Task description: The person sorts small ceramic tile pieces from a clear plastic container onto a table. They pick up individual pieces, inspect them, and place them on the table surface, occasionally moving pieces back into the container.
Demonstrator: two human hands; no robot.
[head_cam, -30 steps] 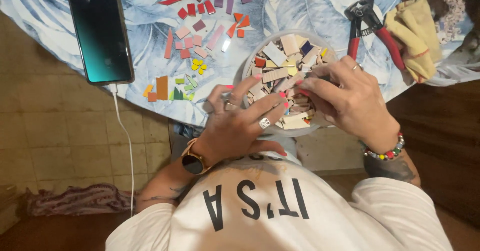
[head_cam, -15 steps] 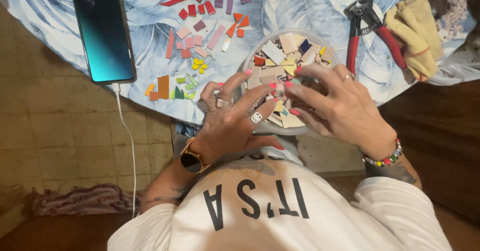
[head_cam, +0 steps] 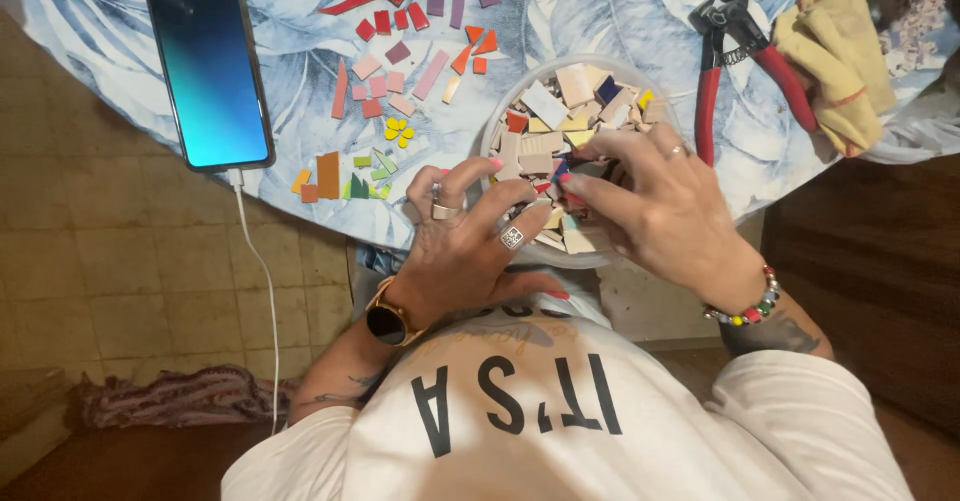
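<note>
Looking down, we find both hands in the clear bowl [head_cam: 660, 111] of tile pieces [head_cam: 560, 126] at the table's [head_cam: 620, 11] near edge. Our left hand [head_cam: 465, 241] spreads its fingers loosely over the pieces; our right hand [head_cam: 660, 206] pinches narrow, though we cannot tell what it grips. Red nippers [head_cam: 745, 56] lie just beside the bowl; a phone [head_cam: 210, 76] rests well apart.

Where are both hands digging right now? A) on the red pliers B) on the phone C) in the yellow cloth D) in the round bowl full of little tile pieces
D: the left hand and the right hand both have their fingers in the round bowl of tile pieces, away from the phone, pliers and cloth.
</note>
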